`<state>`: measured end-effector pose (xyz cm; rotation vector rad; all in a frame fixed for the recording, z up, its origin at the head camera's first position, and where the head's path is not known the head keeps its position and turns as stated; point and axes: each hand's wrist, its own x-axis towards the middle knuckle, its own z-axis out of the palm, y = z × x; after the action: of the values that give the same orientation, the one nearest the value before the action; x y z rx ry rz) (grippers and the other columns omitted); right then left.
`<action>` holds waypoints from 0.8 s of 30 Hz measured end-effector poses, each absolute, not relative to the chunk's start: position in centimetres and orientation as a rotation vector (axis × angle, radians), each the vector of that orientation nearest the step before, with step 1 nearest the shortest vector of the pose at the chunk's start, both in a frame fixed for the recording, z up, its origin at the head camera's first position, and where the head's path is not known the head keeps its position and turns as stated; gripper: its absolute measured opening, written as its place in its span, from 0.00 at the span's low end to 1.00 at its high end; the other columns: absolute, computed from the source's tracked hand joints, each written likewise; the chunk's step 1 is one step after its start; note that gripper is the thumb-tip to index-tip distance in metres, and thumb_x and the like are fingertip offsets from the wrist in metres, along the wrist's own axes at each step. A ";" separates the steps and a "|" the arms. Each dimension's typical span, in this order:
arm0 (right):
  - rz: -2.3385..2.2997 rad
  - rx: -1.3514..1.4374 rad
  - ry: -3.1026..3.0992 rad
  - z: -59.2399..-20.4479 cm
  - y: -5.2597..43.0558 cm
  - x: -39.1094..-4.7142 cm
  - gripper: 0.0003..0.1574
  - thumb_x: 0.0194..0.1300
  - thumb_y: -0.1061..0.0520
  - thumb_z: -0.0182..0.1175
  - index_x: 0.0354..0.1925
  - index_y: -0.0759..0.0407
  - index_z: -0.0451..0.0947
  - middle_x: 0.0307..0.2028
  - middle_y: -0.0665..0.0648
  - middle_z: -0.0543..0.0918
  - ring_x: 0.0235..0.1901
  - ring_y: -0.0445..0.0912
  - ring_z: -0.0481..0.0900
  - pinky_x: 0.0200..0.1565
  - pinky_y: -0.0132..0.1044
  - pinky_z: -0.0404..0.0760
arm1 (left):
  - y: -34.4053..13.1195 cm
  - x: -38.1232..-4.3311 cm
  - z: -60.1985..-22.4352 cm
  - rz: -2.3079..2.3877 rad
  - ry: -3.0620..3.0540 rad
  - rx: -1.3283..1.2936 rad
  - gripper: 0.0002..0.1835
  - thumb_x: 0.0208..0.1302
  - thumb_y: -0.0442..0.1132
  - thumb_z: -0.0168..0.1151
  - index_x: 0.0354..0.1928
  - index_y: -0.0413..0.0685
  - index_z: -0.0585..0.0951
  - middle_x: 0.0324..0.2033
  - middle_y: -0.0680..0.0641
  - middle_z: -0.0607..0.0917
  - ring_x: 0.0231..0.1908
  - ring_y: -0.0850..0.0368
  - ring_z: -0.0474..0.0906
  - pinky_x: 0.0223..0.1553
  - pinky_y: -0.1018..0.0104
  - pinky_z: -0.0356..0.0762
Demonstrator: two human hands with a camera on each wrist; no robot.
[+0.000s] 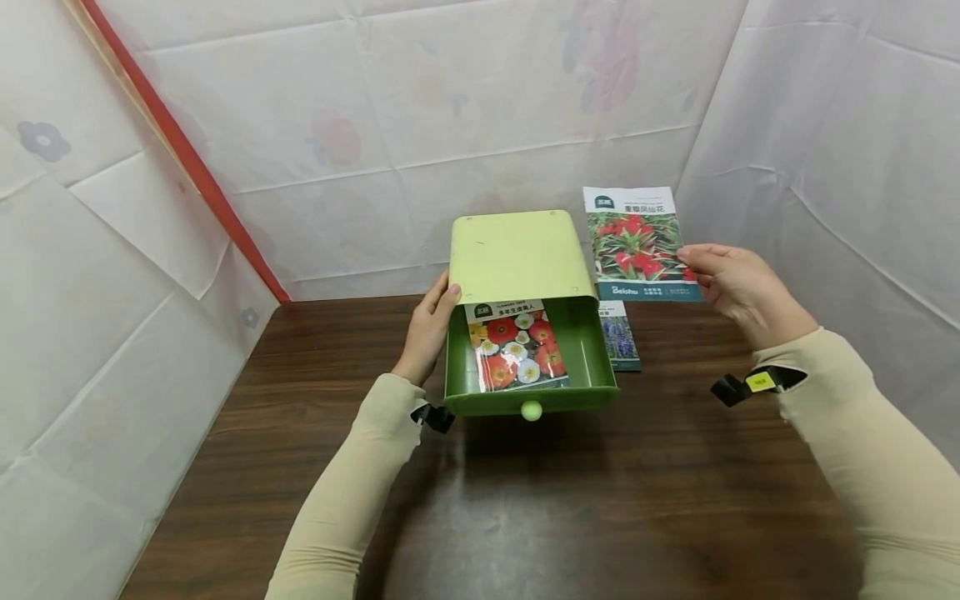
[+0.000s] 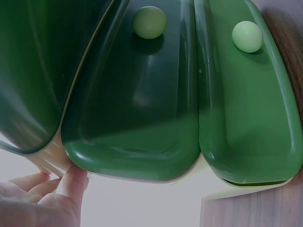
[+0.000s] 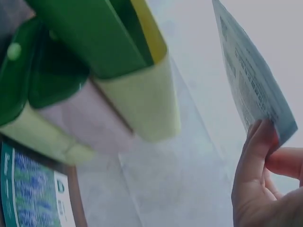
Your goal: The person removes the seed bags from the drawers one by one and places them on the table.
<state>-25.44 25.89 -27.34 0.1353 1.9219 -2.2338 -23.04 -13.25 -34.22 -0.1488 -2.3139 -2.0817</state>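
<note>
A seed packet with red flowers (image 1: 636,242) is pinched at its right edge between the thumb and fingers of my right hand (image 1: 738,287), raised beside the cabinet. The right wrist view shows the packet's printed back (image 3: 248,78). My left hand (image 1: 429,329) rests against the left side of the light-green drawer cabinet (image 1: 521,254), its thumb at the front edge. The cabinet's top green drawer (image 1: 585,350) is pulled out. Inside it lies another seed packet (image 1: 517,350) with red and white flowers, its upper end under the cabinet top.
A packet with purple-blue flowers (image 1: 619,337) lies on the brown table (image 1: 600,500), right of the cabinet. Below the pulled-out drawer, two lower drawers, a middle one (image 2: 137,104) and a bottom one (image 2: 255,104), sit pushed in. White patterned sheeting (image 1: 300,100) hangs behind and at both sides.
</note>
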 end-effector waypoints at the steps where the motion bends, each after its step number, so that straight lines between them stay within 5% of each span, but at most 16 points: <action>1: -2.249 0.159 1.916 -27.5 26.2 -25.8 0.11 0.68 0.56 0.62 0.27 0.48 0.84 0.26 0.44 0.83 0.21 0.34 0.76 0.19 0.24 0.70 | -13.2 -23.1 -34.2 -2.082 -2.314 -0.145 0.33 0.75 0.55 0.47 0.77 0.58 0.54 0.76 0.50 0.57 0.70 0.50 0.64 0.66 0.53 0.70; 6: -2.362 0.262 1.885 -28.8 27.5 -27.2 0.11 0.68 0.58 0.60 0.27 0.50 0.81 0.24 0.46 0.83 0.23 0.37 0.81 0.26 0.28 0.82 | -13.2 -23.0 -34.2 -2.075 -2.318 -0.144 0.33 0.75 0.56 0.47 0.77 0.59 0.54 0.76 0.50 0.57 0.70 0.50 0.64 0.67 0.54 0.69; 17: -2.565 0.653 1.853 -33.1 29.0 -29.9 0.14 0.66 0.58 0.64 0.23 0.47 0.84 0.21 0.43 0.82 0.24 0.35 0.78 0.26 0.25 0.78 | -13.1 -22.8 -34.2 -2.078 -2.319 -0.158 0.35 0.75 0.56 0.47 0.78 0.57 0.53 0.76 0.50 0.56 0.71 0.50 0.61 0.68 0.52 0.67; 24: -2.570 0.860 1.912 -36.6 29.8 -31.5 0.12 0.69 0.56 0.61 0.27 0.46 0.82 0.30 0.42 0.78 0.32 0.35 0.72 0.28 0.21 0.75 | -13.0 -22.7 -34.1 -2.072 -2.326 -0.156 0.34 0.76 0.55 0.46 0.78 0.58 0.53 0.76 0.50 0.56 0.72 0.51 0.60 0.69 0.52 0.66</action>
<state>-31.51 29.84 -36.61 0.8601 1.9115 -2.5696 -22.75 -12.99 -34.14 -0.1557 -2.3263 -2.0723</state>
